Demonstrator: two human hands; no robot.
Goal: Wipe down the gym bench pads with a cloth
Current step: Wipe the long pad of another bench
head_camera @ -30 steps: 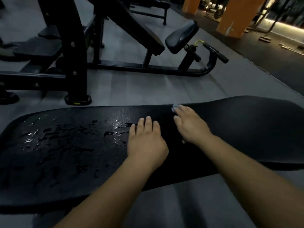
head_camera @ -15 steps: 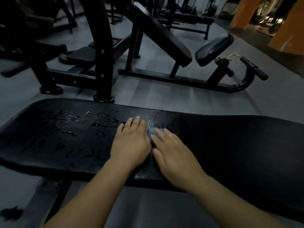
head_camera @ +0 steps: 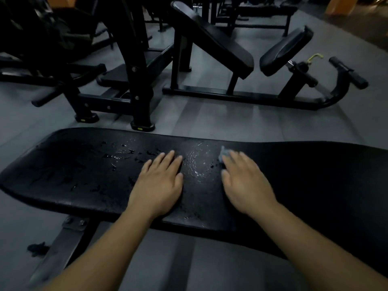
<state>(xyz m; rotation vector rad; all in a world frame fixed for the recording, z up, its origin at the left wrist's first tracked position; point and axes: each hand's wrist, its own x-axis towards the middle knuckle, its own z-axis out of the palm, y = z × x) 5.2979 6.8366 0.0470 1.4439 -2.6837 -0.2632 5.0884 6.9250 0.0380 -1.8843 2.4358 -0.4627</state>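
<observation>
Head view | right hand flat, seemingly pressing small cloth on wet surface | left hand spread, empty | risk: slipping on droplets, cloth smearing

Bench pad lies bare rightward of both hands.

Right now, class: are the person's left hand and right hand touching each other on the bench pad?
Apart. The head view shows a strip of wet bench pad between the left hand and the right hand.
</observation>
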